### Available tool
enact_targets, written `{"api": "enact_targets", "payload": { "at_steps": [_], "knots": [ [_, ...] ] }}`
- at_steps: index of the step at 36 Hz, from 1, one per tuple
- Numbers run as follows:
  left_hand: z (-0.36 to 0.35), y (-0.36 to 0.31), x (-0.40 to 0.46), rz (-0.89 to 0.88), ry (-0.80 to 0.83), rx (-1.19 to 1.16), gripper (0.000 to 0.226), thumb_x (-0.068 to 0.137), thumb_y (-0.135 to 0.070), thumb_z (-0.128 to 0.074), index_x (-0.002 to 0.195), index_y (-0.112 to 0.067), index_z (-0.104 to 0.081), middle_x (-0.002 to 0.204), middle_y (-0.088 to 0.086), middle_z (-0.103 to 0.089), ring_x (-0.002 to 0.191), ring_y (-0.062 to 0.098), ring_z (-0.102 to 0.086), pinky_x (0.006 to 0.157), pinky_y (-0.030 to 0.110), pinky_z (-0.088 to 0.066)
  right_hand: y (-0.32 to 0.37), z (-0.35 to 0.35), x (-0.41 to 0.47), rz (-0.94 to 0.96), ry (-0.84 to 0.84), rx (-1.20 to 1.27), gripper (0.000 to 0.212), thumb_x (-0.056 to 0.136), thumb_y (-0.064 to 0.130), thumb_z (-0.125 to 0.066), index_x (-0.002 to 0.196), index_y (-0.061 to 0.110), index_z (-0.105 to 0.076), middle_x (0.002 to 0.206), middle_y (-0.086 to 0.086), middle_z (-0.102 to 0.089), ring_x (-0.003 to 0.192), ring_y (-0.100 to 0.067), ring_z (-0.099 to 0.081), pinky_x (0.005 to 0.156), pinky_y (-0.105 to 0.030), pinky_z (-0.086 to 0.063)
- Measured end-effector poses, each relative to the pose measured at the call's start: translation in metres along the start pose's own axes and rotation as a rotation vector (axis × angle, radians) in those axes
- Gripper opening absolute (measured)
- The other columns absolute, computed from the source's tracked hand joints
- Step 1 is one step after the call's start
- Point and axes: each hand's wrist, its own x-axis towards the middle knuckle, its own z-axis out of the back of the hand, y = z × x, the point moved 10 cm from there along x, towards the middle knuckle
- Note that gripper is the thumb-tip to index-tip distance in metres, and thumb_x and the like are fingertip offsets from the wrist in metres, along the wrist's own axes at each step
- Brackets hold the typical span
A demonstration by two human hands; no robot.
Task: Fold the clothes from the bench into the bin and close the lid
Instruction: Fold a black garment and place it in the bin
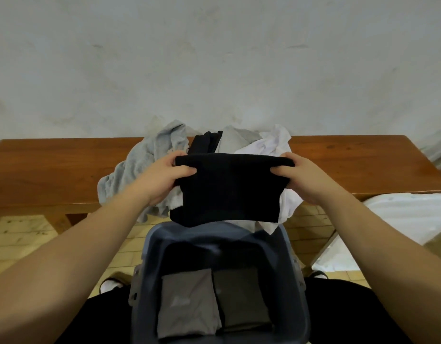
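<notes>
Two hands hold one folded black garment (226, 187) over the far rim of the open blue-grey bin (150, 264): the left hand (164, 177) pinches its upper left corner with curled fingers, the right hand (301, 177) its upper right corner. Two folded pieces lie in the bin, a grey one (184, 304) with a small unreadable mark at left and a darker one (241, 296) at right. Behind, a heap of grey, black and white clothes (150, 165) lies on one wooden bench (53, 170) against a pale wall (214, 58), over yellowish floor tiles (21, 234).
</notes>
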Motion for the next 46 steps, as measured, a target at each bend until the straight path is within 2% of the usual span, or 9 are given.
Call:
{"api": "enact_targets", "payload": {
  "at_steps": [8, 11, 14, 18, 23, 32, 36, 40, 46],
  "knots": [
    [-0.022, 0.047, -0.071, 0.085, 0.011, -0.055, 0.019, 0.088, 0.004, -0.063, 0.092, -0.013, -0.056, 0.073, -0.007, -0.066, 0.069, 0.008, -0.065, 0.057, 0.021, -0.05, -0.039, -0.024, -0.056, -0.075, 0.179, 0.067, 0.026, 0.088, 0.011, -0.069, 0.109, 0.025, -0.073, 0.108, -0.005, -0.073, 0.104, -0.024, -0.069, 0.089, -0.039, -0.052],
    [-0.026, 0.089, -0.087, 0.208, 0.001, -0.074, 0.026, 0.086, 0.005, -0.065, 0.105, -0.013, -0.064, 0.09, -0.002, -0.072, 0.084, 0.012, -0.07, 0.066, 0.024, -0.056, -0.076, -0.038, -0.067, -0.179, 0.253, -0.1, 0.018, 0.088, 0.012, -0.071, 0.105, 0.016, -0.073, 0.106, -0.013, -0.072, 0.104, -0.027, -0.069, 0.095, -0.041, -0.052],
    [-0.033, 0.135, -0.097, 0.32, 0.013, -0.013, 0.026, 0.081, -0.002, -0.072, 0.106, -0.007, -0.069, 0.097, 0.008, -0.072, 0.091, 0.022, -0.068, 0.08, 0.031, -0.053, -0.117, -0.058, -0.076, -0.272, 0.352, -0.302, 0.016, 0.088, 0.019, -0.072, 0.103, 0.017, -0.071, 0.102, -0.011, -0.072, 0.093, -0.015, -0.07, 0.081, -0.026, -0.055],
    [-0.042, 0.207, -0.102, 0.522, 0.012, 0.09, 0.017, 0.09, -0.005, -0.066, 0.104, -0.014, -0.069, 0.096, 0.005, -0.075, 0.092, 0.023, -0.07, 0.072, 0.029, -0.055, -0.179, -0.085, -0.075, -0.4, 0.443, -0.534, 0.017, 0.087, 0.029, -0.073, 0.101, 0.03, -0.063, 0.094, 0.007, -0.066, 0.082, -0.005, -0.064, 0.061, -0.012, -0.048],
    [-0.053, 0.283, -0.092, 0.633, 0.038, 0.285, 0.016, 0.088, -0.01, -0.067, 0.101, -0.019, -0.064, 0.102, 0.009, -0.069, 0.093, 0.022, -0.067, 0.075, 0.031, -0.056, -0.246, -0.116, -0.057, -0.427, 0.557, -0.811, 0.023, 0.088, 0.028, -0.064, 0.11, 0.028, -0.057, 0.101, -0.001, -0.062, 0.089, -0.019, -0.061, 0.074, -0.032, -0.052],
    [-0.069, 0.33, -0.033, 0.42, -0.013, 0.708, 0.016, 0.09, -0.01, -0.06, 0.106, -0.004, -0.06, 0.096, 0.007, -0.061, 0.09, 0.022, -0.058, 0.069, 0.029, -0.038, -0.32, -0.104, -0.011, -0.411, 0.268, -0.888, 0.024, 0.093, 0.021, -0.059, 0.115, 0.014, -0.052, 0.103, -0.009, -0.06, 0.087, -0.025, -0.057, 0.068, -0.032, -0.043],
    [-0.09, 0.344, -0.013, 0.224, 0.039, 0.813, 0.015, 0.089, -0.006, -0.06, 0.104, -0.004, -0.062, 0.103, 0.014, -0.063, 0.096, 0.027, -0.058, 0.074, 0.033, -0.045, -0.331, -0.097, 0.002, -0.281, 0.16, -1.066, 0.023, 0.091, 0.022, -0.058, 0.112, 0.013, -0.052, 0.106, -0.008, -0.061, 0.098, -0.029, -0.059, 0.07, -0.033, -0.04],
    [-0.109, 0.375, -0.015, 0.137, 0.151, 0.962, 0.02, 0.089, -0.004, -0.059, 0.109, -0.002, -0.063, 0.109, 0.015, -0.063, 0.101, 0.033, -0.058, 0.088, 0.042, -0.049, -0.361, -0.111, 0.001, -0.188, 0.233, -1.369, 0.029, 0.093, 0.02, -0.052, 0.122, 0.016, -0.053, 0.118, -0.006, -0.059, 0.113, -0.028, -0.052, 0.087, -0.037, -0.041],
    [-0.143, 0.445, -0.044, 0.125, 0.452, 1.149, 0.026, 0.052, 0.01, -0.071, 0.067, -0.005, -0.056, 0.066, 0.013, -0.058, 0.056, 0.03, -0.059, 0.048, 0.032, -0.047, -0.434, -0.154, -0.027, -0.223, 0.602, -1.588, 0.038, 0.099, 0.017, -0.046, 0.137, 0.013, -0.046, 0.136, -0.01, -0.051, 0.129, -0.03, -0.041, 0.107, -0.041, -0.031]
  ]
}}
